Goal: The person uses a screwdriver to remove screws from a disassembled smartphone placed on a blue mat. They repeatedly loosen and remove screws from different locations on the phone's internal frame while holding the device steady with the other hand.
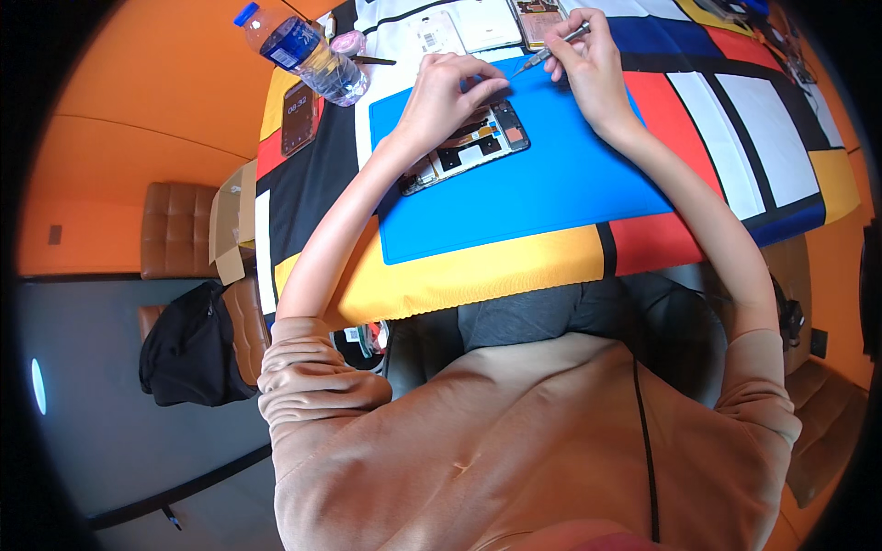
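Note:
A slim grey precision screwdriver (565, 42) is in the fingers of my right hand (588, 69), held at a slant above the far part of the blue mat (524, 202). Its tip points down and left, close to the fingertips of my left hand (450, 92). Those left fingers and thumb are drawn together over the upper edge of an opened smartphone (469, 142); anything between them is too small to make out. The phone lies tilted on the mat, its inner parts showing, with my left hand and wrist covering some of it.
A water bottle (303, 55) with a blue cap leans at the far left, near a phone with a lit screen (299, 119). White flat boxes or panels (482, 23) and another opened device (537, 18) lie beyond the mat. The tablecloth (441, 285) is colour-blocked.

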`<state>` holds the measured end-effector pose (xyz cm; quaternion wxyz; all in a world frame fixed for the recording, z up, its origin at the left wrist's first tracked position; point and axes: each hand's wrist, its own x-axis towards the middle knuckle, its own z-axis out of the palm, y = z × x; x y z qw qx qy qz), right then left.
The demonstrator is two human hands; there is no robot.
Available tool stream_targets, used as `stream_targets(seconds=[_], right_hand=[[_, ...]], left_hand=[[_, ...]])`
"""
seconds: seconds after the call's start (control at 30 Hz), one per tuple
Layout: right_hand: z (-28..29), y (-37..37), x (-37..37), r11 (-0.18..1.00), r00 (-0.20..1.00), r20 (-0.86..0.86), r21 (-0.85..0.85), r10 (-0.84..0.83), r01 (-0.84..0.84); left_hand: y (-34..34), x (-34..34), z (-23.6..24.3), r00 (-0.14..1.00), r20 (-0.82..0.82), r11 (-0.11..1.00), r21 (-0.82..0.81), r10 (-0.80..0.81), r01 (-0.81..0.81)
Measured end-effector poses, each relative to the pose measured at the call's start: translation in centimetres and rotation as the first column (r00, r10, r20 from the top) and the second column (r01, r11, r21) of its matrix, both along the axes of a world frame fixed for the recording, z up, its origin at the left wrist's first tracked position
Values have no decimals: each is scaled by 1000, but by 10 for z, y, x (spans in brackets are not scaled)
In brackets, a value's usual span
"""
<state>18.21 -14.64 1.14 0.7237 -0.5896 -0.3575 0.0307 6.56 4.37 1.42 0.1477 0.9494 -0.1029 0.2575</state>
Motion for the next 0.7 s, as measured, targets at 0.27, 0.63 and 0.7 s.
stream_targets(seconds=[0.27,0.63,0.7], right_hand=[[6,-3,6,989,998,54,-142,-38,45],[12,-13,-20,985,977,156,-118,143,-126],[8,-16,-20,975,969,150,-140,195,-174]], left_hand=[[29,5,-14,992,-94,986,-137,84,-96],[-9,-46,-4,994,-107,942,-331,9,-44],[-20,-54,-3,992,-113,947,-321,-48,10]])
